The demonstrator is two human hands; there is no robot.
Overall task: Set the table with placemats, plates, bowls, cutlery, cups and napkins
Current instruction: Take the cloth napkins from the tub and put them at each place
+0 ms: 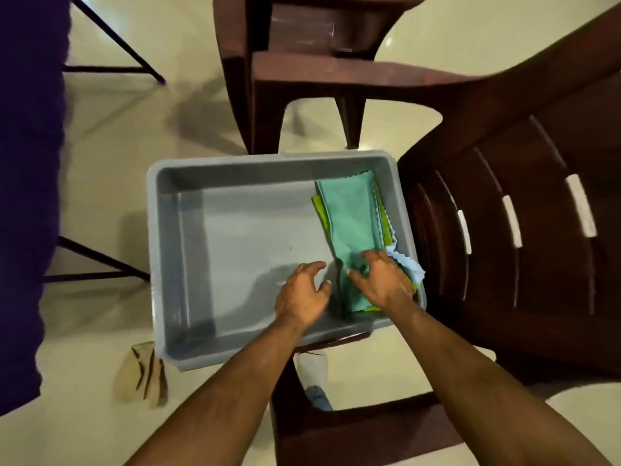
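Note:
A grey plastic tub [188, 250] sits in front of me. A pile of folded cloth napkins lies along its right wall, with a teal napkin [351, 213] on top, lime green ones under it and a pale blue one [408, 264] poking out at the right. My right hand [381, 280] rests on the near end of the pile, its fingers curled into the teal cloth. My left hand [302, 294] hovers just left of the pile inside the tub, fingers loosely bent and holding nothing.
Dark brown plastic chairs stand behind the tub [302, 72] and to its right [521, 213]; the tub seems to rest on another one [356, 428]. A purple-covered table edge [23, 196] runs down the left. A tan cloth [141, 375] lies on the pale floor.

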